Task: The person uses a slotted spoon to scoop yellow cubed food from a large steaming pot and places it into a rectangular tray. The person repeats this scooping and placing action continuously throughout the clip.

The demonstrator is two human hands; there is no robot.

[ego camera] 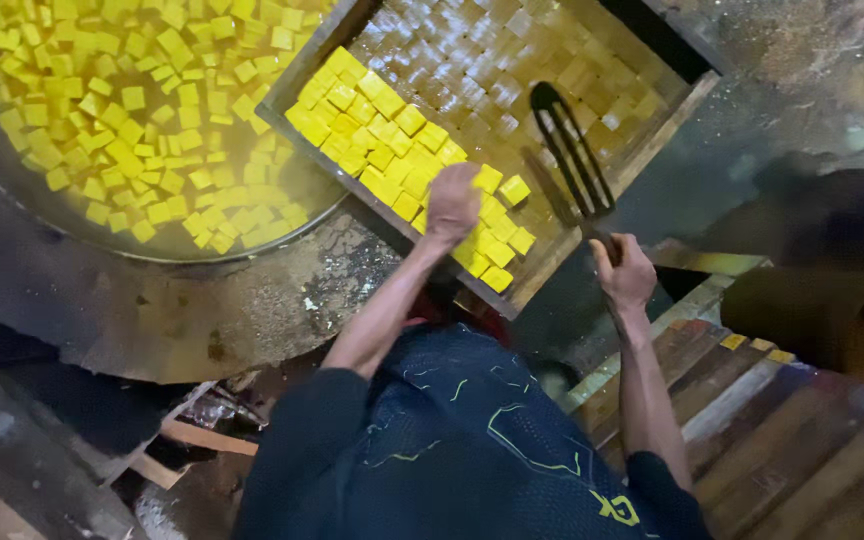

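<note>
Pan of yellow cubes (pixel 102 215) cut off at top, left hand (pixel 452 205) hiding cubes beneath

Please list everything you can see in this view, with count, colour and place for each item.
Large round metal pan: one, grey rim, upper left, filled with yellowish liquid.
Small yellow cubes floating in the pan: too many to count, bright yellow, upper left.
Shallow rectangular wooden tray: one, brown, top centre, tilted over the pan's edge.
Yellow cubes on the tray: many, bright yellow, along the tray's left and lower side.
Slotted dark metal spatula: one, black, lying over the tray's right half.
Wooden slatted boards: several, brown, lower right.
Dark patterned shirt: one, dark blue with yellow-green lines, bottom centre.
Left hand: resting on the tray's cubes.
Right hand: gripping the spatula's handle.
</note>
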